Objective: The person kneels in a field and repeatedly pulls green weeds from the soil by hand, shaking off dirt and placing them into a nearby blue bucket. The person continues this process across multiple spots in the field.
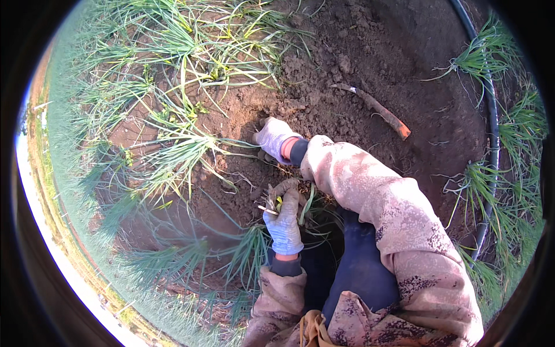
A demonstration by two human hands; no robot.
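My left hand [284, 221], in a soil-stained knit glove, is closed around a small bunch of pale stems and withered leaves [274, 204] just in front of my knees. My right hand [276, 138], also gloved, reaches down to the loose soil [230, 169]. Its fingertips are in shadow against the ground, so whether they grip anything is hidden. Close to its left grows a clump of green onions [197, 147], with a few leaves running towards the glove. A second onion clump [253, 243] leans beside my left wrist.
A curved hand tool [381, 110] with an orange-ended, soil-caked handle lies on the dug earth to the right. A black irrigation hose [492, 112] runs down the right side, with uprooted-looking onion plants [475, 58] along it. Dense onion rows [173, 43] fill the upper left.
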